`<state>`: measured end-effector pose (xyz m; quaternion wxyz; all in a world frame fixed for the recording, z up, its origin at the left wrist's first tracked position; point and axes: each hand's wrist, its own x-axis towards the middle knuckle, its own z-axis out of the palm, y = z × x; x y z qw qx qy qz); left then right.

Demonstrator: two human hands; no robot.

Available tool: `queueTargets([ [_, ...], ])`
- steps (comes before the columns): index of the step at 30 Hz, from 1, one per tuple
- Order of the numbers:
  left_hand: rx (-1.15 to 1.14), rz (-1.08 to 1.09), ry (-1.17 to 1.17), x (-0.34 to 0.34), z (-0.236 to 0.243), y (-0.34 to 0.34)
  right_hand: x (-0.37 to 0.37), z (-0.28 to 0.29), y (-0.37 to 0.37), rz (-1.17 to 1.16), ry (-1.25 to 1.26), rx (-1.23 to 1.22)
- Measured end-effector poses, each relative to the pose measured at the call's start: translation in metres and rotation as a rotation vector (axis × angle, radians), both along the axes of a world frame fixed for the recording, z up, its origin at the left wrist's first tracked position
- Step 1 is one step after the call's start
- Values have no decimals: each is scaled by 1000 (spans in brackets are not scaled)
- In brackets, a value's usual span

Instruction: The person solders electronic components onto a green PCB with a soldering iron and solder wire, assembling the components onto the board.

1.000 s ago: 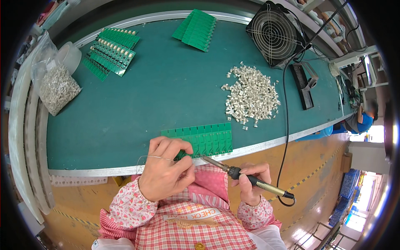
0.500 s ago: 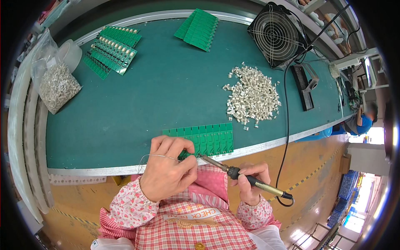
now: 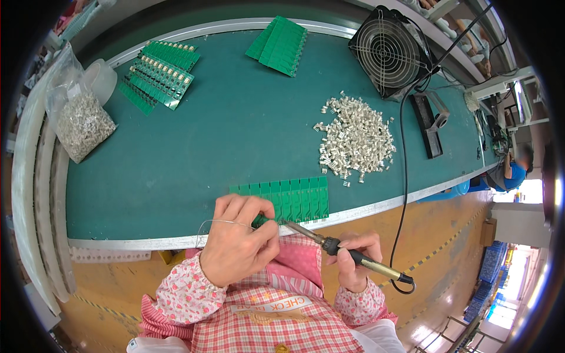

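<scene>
Green circuit board (image 3: 303,197) lies flat at the near edge of the table (image 3: 176,159); left hand (image 3: 238,244) over its corner, fingers curled in on a thin wire (image 3: 210,221); right hand (image 3: 356,257) grasps the soldering iron (image 3: 382,269), tip down by the board; beyond, a heap of white connectors (image 3: 356,138), fan (image 3: 387,53) behind

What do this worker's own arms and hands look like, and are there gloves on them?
The left hand and right hand look bare, with no gloves visible. The left sleeve and right sleeve are pale with a small red-pink print, gathered at the wrists.
</scene>
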<state>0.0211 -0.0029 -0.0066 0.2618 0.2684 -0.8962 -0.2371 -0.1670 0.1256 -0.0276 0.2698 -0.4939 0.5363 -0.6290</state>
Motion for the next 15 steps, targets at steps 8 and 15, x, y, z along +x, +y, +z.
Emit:
queueTargets([
  [8,-42,21,138,9,-1,6,-1,11,-3,-131,154,-86],
  [15,-134,-73,48,20,11,30,15,9,-17,211,805,-51],
])
